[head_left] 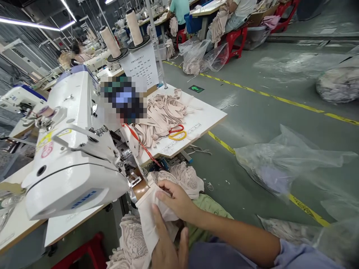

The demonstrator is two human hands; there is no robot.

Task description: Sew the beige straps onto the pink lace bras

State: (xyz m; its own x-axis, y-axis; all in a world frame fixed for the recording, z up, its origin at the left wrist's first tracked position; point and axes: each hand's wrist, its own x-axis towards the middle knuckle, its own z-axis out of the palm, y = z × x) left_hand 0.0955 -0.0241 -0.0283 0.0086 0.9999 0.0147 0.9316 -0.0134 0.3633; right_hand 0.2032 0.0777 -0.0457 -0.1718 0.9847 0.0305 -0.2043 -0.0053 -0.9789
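Observation:
A pale beige fabric piece (pixel 148 220) hangs from the needle area of the white sewing machine (pixel 70 157). My right hand (pixel 175 200) lies on top of the fabric with its fingers pressed down on it, just right of the presser foot. My left hand (pixel 165 244) grips the lower part of the same fabric from below, thumb and fingers closed on it. Lace garment pieces (pixel 182 177) lie bunched beside and under my hands.
A pile of beige straps (pixel 159 116) and red-and-yellow scissors (pixel 176 132) lie on the white table (pixel 207 116). Thread cones (pixel 110 42) stand behind the machine. Clear plastic bags (pixel 280 160) sit on the green floor. Other workers sit at far tables.

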